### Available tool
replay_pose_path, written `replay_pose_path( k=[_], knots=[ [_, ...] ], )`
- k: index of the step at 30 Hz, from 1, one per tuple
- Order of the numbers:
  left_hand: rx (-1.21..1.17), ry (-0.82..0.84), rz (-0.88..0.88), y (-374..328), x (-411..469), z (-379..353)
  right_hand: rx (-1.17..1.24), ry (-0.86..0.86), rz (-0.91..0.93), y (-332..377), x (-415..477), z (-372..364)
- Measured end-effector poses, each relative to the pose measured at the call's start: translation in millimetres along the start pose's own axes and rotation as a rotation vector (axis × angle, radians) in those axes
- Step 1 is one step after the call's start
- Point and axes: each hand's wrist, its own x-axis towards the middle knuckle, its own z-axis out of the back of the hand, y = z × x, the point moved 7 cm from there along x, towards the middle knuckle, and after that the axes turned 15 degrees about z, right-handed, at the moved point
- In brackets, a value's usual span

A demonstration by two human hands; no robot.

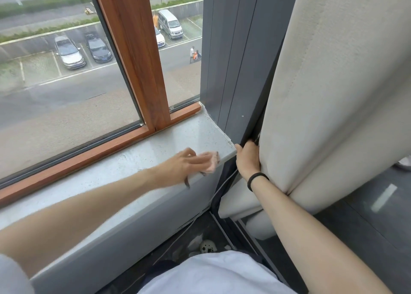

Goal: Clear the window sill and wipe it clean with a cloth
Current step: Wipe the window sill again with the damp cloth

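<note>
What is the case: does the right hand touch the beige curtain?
Touching. The head view shows the right hand gripping the edge of the beige curtain, its fingers curled round the fabric.

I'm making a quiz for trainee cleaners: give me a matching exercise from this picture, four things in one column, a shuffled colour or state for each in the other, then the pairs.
Things:
1. left hand
2. right hand
3. window sill
4. wristband

Colour or state:
A. black
B. grips the edge of the curtain
C. pale grey, speckled
D. holds a pink cloth

Pairs: 1-D, 2-B, 3-C, 4-A
</note>
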Motion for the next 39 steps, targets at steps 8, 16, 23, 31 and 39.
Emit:
replay_pose_path(
  k=[8, 16, 23, 31, 39],
  knots=[
    [-0.026, -0.103, 0.356, 25, -8, 7, 0.077, 0.059, -0.078, -3, -4, -19],
    [-0.021, -0.137, 0.505, 70, -36, 23, -0.064, 0.033, 0.052, 19, -12, -14],
    [0.036, -0.096, 0.287, 12, -46, 18, -0.044, 0.074, 0.397, 51, -13, -31],
    [-0.02, -0.047, 0.215, -6, -78, 13, -0.106, 0.098, 0.445, 58, -5, -34],
    [0.083, -0.029, 0.474, -4, -3, 11, -0.163, 0.165, 0.5, 61, -7, -43]
  ],
)
